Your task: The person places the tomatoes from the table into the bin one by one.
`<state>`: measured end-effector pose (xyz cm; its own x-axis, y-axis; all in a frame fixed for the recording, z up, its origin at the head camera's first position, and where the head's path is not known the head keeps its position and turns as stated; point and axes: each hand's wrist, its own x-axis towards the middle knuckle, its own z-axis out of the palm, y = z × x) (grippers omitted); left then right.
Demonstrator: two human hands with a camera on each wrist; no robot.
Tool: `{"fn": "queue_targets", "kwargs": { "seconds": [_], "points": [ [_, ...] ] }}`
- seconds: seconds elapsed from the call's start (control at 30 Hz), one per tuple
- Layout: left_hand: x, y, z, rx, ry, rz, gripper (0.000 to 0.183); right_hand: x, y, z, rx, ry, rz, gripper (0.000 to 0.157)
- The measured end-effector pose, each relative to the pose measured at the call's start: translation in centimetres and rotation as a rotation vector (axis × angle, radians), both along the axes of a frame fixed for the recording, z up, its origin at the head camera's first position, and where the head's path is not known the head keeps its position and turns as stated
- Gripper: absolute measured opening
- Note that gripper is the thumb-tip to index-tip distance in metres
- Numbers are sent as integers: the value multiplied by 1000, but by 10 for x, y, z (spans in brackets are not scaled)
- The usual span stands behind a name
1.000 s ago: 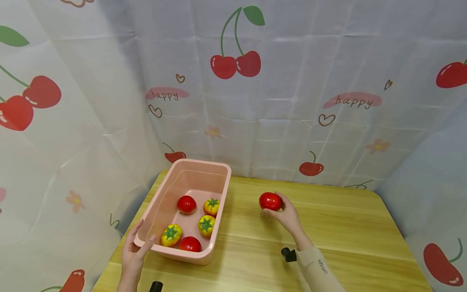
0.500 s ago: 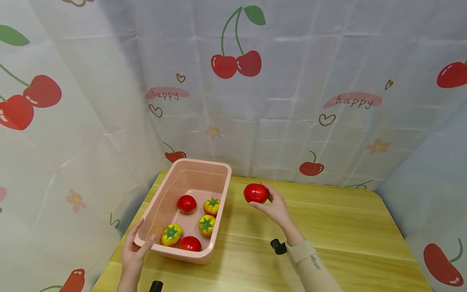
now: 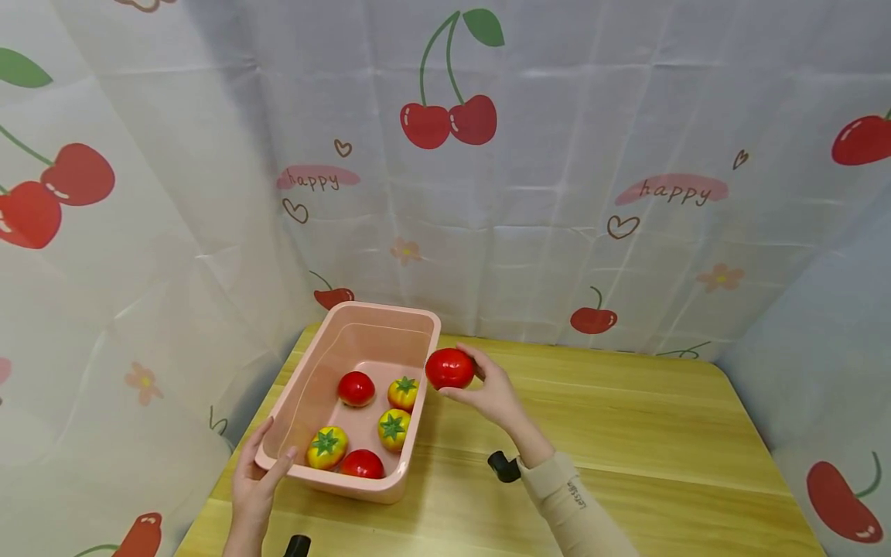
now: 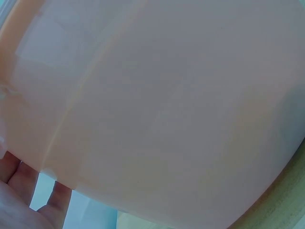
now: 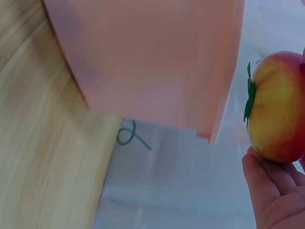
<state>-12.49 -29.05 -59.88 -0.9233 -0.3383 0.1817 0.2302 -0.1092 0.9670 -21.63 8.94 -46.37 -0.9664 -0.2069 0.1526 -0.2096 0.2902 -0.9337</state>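
Observation:
My right hand (image 3: pixel 493 393) holds a shiny red toy tomato (image 3: pixel 448 368) between thumb and fingers, just at the right rim of a pink plastic bin (image 3: pixel 419 433). In the right wrist view the toy tomato (image 5: pixel 279 107) shows a yellow underside with a green leafy top turned downward. Inside the bin lie two tomatoes red side up, one being a red tomato (image 3: pixel 356 388), and three yellow ones with green leaves, such as a yellow tomato (image 3: pixel 327 447). At the bin's near left corner, my left hand (image 3: pixel 254 483) grips the rim; its fingers (image 4: pixel 24 183) show against the bin wall.
The bin stands on the left of a wooden table (image 3: pixel 626 433). A white curtain (image 3: pixel 529 255) printed with cherries hangs behind the table and along both sides. A black wrist camera mount (image 3: pixel 503 467) juts from below the right sleeve.
My right hand has carried the red tomato leftward and slightly up, from over the table to the bin's right rim. The left hand and the bin have stayed in place.

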Motion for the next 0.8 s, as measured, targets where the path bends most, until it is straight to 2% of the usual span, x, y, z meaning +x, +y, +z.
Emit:
{"fn": "queue_targets", "kwargs": {
  "seconds": [0.1, 0.17, 0.2, 0.27, 0.3, 0.4, 0.47, 0.53, 0.63, 0.67, 0.7, 0.73, 0.77, 0.8],
  "points": [
    [12, 19, 39, 13, -35, 7, 65, 3, -9, 3, 3, 9, 32, 76],
    [17, 29, 58, 26, -69, 33, 63, 5, -14, 4, 8, 5, 52, 77],
    [19, 33, 67, 21, -110, 45, 63, 5, -16, 5, 13, 5, 63, 77],
    [20, 36, 73, 22, -152, 60, 63, 5, -21, 5, 13, -4, 88, 77],
    [19, 35, 72, 22, -158, 60, 63, 5, -23, 6, 16, -4, 100, 77],
    [12, 23, 48, -5, -102, 40, 64, 7, -30, 6, 39, -4, 124, 76],
    [7, 12, 27, -4, -30, 11, 64, 9, -36, 6, 70, 6, 134, 77],
    [3, 4, 11, 1, 22, -15, 64, 12, -41, 7, 111, 25, 144, 78],
    [5, 7, 16, 3, -6, -7, 64, 16, -47, 8, 176, 56, 158, 79],
    [7, 10, 23, 4, -24, 0, 64, 17, -49, 7, 194, 69, 163, 79],
    [8, 12, 25, -7, -40, 9, 64, 18, -51, 8, 207, 73, 168, 79],
    [8, 11, 24, 10, -9, -1, 63, 20, -53, 9, 219, 78, 170, 78],
    [9, 13, 28, -8, -35, 9, 64, 21, -54, 9, 227, 85, 175, 78],
    [8, 11, 24, -1, -11, 1, 64, 22, -55, 10, 231, 88, 180, 78]
  ]
}}
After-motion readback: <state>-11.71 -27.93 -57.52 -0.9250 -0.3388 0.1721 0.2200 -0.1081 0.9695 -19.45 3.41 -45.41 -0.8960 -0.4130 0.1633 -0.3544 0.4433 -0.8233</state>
